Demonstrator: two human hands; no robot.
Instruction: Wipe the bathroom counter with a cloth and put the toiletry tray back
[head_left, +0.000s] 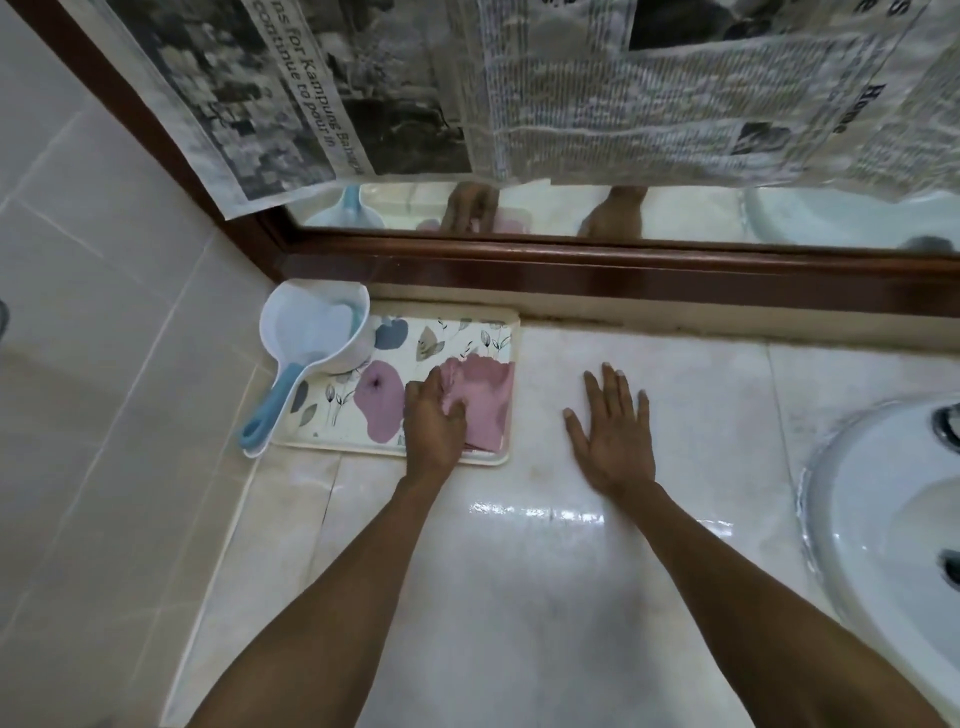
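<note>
Newsprint headlines over the mirror

We read "ns for Kampung Bah…" and beneath it "continue to pour in" on the left newspaper sheet (270, 98), its start cut off and its end too blurred to finish; on the right newspaper sheet (852, 104) we make out the bold word "Home", while the small column print between them stays too blurred to read
</note>
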